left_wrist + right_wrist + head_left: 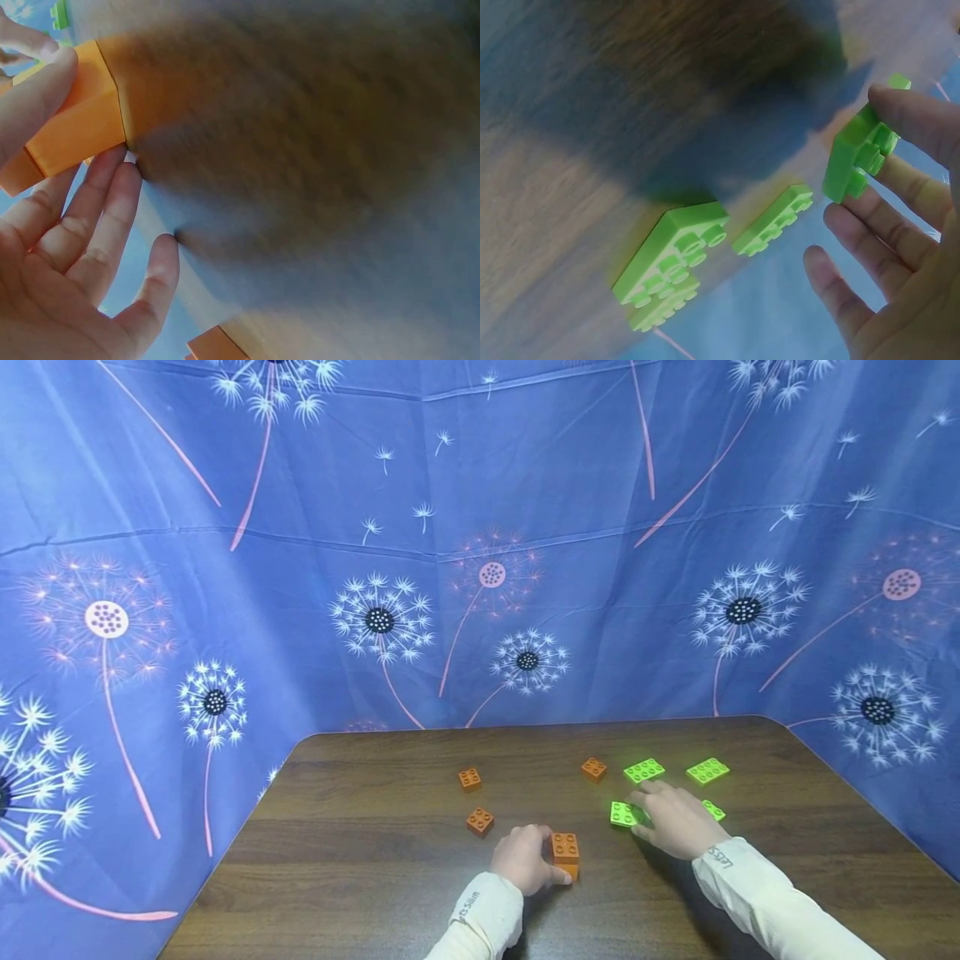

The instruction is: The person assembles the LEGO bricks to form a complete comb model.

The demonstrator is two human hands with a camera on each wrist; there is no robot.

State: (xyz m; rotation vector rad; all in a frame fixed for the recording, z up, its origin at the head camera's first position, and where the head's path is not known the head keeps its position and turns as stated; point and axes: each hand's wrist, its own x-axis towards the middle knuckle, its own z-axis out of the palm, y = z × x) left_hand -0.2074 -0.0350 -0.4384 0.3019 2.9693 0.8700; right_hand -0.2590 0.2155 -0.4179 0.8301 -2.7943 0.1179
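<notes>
My left hand [519, 858] grips a stack of two orange toy building bricks [566, 847] near the front of the table. In the left wrist view the thumb lies across one side of the orange stack [79, 112], with the fingers spread along the other side. To the right, my right hand [678, 820] pinches a flat lime-green building brick [622, 813] between thumb and fingers. Its studs show in the right wrist view, where the green brick [855, 154] stands low over the table; the hand partly covers it in the head view.
Two orange bricks, a farther one [470, 779] and a nearer one [480, 821], sit left of centre. Another orange brick [594, 769] lies farther back. Beyond my right hand are green bricks [643, 770], one partly hidden. A blue dandelion-print curtain [465, 635] surrounds the wooden table [360, 860].
</notes>
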